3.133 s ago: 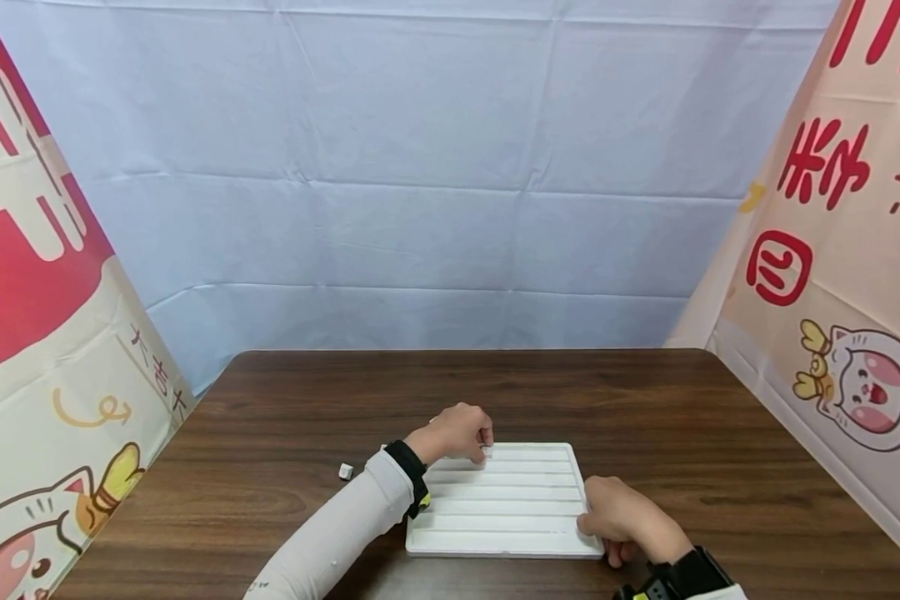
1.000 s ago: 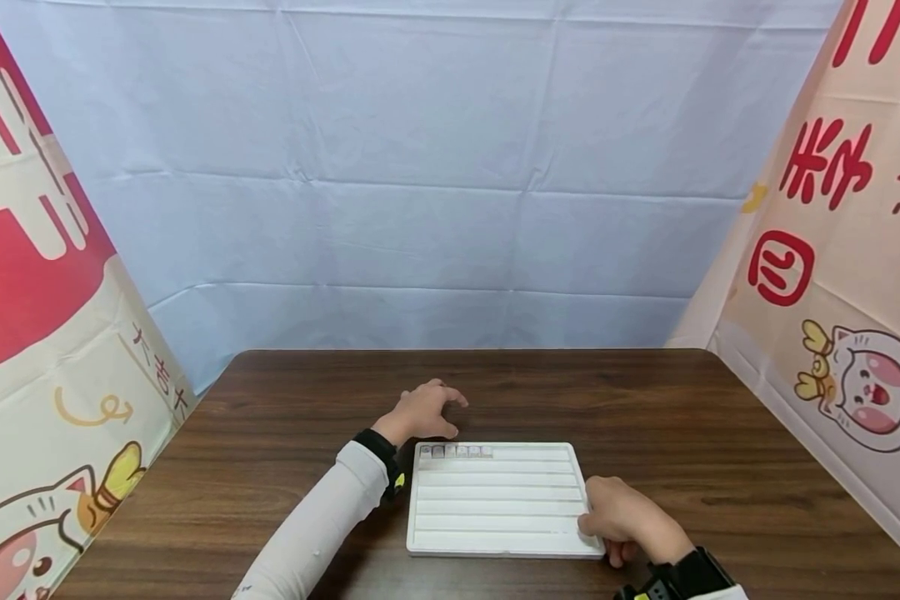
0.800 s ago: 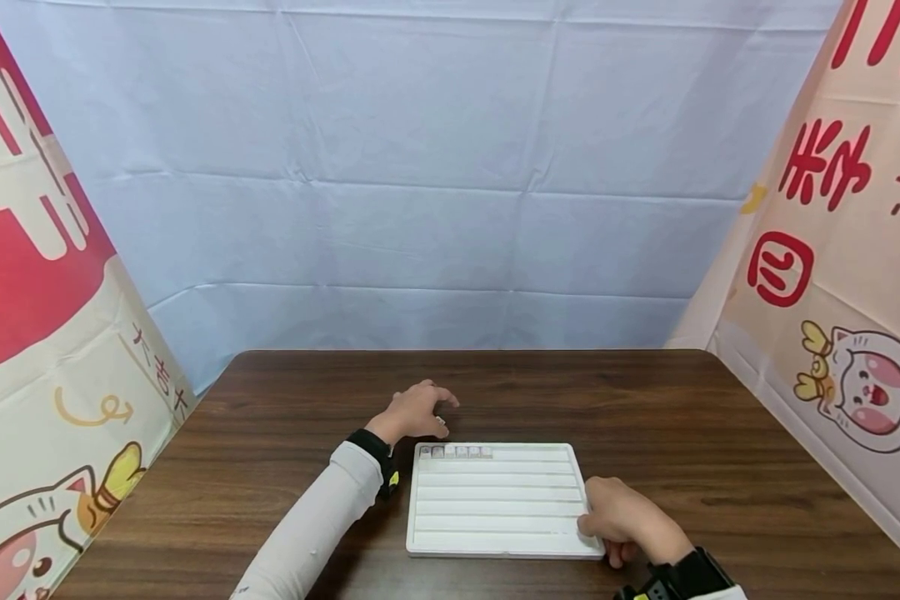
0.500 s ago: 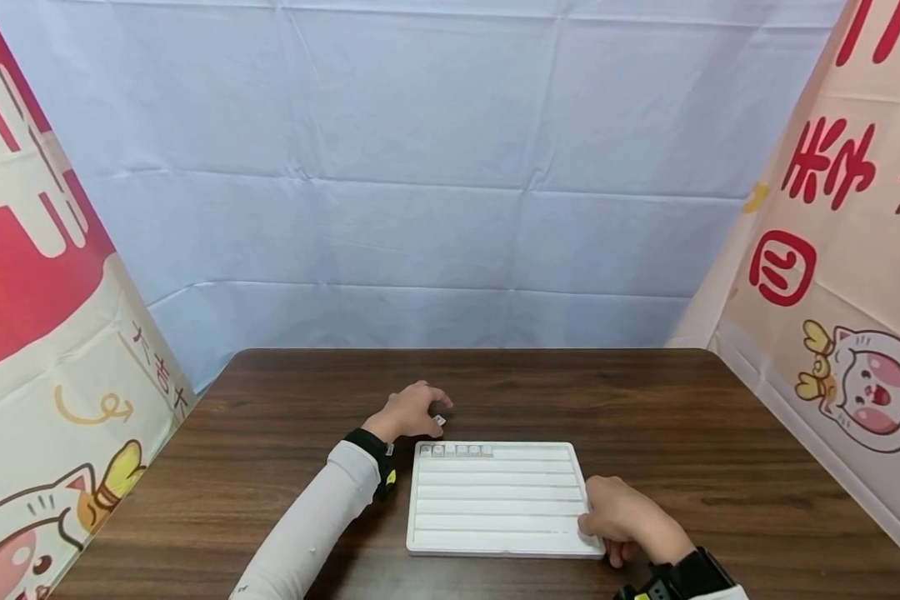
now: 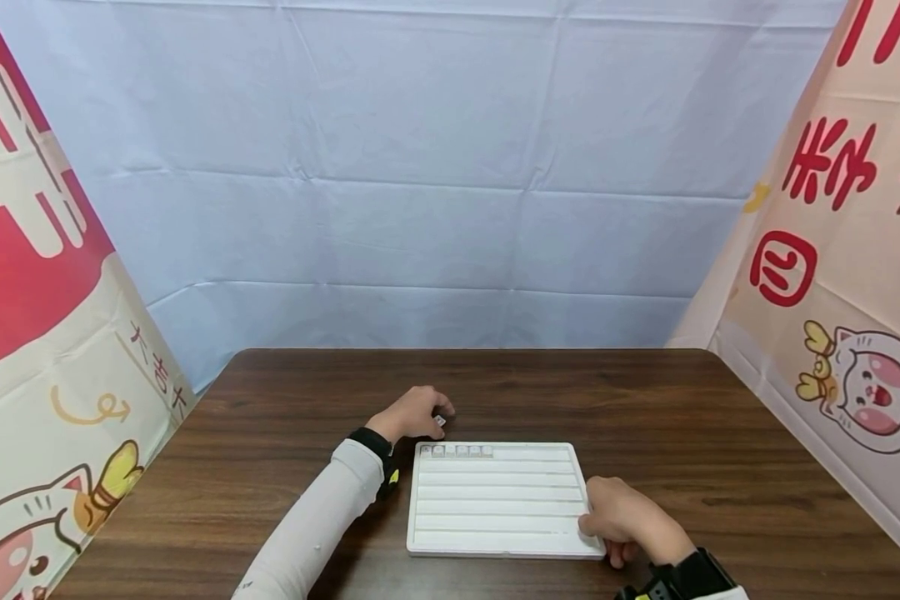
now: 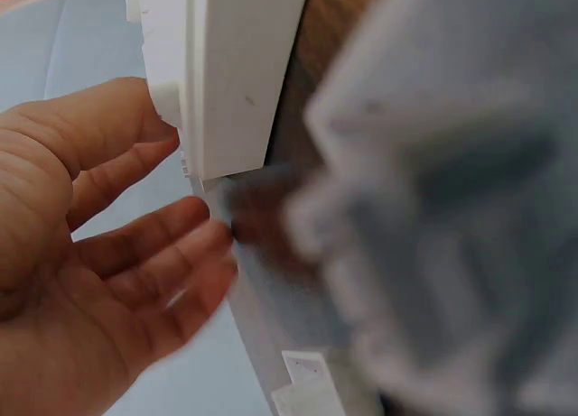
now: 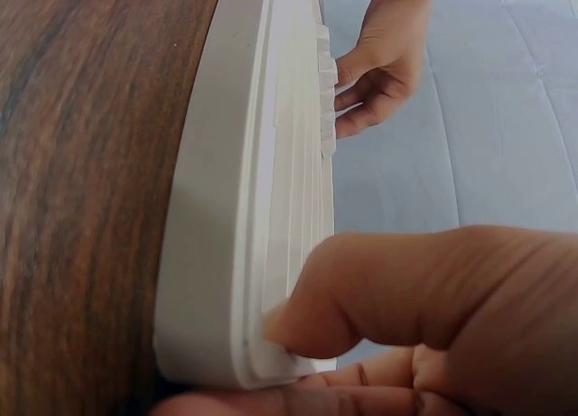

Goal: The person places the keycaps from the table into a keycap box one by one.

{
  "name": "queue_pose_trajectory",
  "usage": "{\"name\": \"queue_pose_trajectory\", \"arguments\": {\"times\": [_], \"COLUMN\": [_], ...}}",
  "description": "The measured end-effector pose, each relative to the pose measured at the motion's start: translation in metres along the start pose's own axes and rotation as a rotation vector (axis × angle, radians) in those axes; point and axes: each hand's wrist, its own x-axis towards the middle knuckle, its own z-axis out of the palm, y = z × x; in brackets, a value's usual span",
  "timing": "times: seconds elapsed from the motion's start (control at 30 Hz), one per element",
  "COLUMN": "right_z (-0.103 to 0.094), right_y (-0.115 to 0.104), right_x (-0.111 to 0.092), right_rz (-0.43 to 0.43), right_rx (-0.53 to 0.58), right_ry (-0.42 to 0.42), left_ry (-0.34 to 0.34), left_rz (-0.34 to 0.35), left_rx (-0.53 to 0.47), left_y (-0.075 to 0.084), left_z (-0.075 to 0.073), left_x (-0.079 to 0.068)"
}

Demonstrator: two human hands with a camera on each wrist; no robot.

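Note:
My left hand (image 5: 411,414) is just beyond the far left corner of a white ridged tray (image 5: 498,504). Its thumb and index finger pinch a small white block (image 5: 440,421) with a dark mark on it. In the left wrist view the other fingers (image 6: 172,263) are spread loosely below the thumb and index. Along the tray's back ridge, at its left end, stands a short row of similar marked blocks (image 5: 461,451). My right hand (image 5: 624,515) grips the tray's near right side, thumb on the top face, the other fingers at the outer edge.
The tray lies on a dark wooden table (image 5: 307,392). In the left wrist view, a loose white block (image 6: 307,375) and a large blurred whitish shape (image 6: 452,208) are close to the camera. A pale blue cloth (image 5: 420,167) hangs behind the table, with printed cloths at both sides.
Earlier my left hand was at the tray's back row; it moved left off the tray, and its fingers then closed on a block beyond the corner. My right hand and the tray stayed put.

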Motion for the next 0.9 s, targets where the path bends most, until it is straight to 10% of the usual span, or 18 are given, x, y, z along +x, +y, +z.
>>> {"name": "queue_pose_trajectory", "arguments": {"times": [0.9], "right_z": [-0.0005], "right_y": [0.0012], "right_x": [0.0015], "right_rz": [-0.002], "right_rx": [0.015], "right_ry": [-0.005], "left_ry": [0.003], "left_rz": [0.029], "left_rx": [-0.017], "left_y": [0.0031], "left_z": [-0.0006], "left_x": [-0.0005]}}
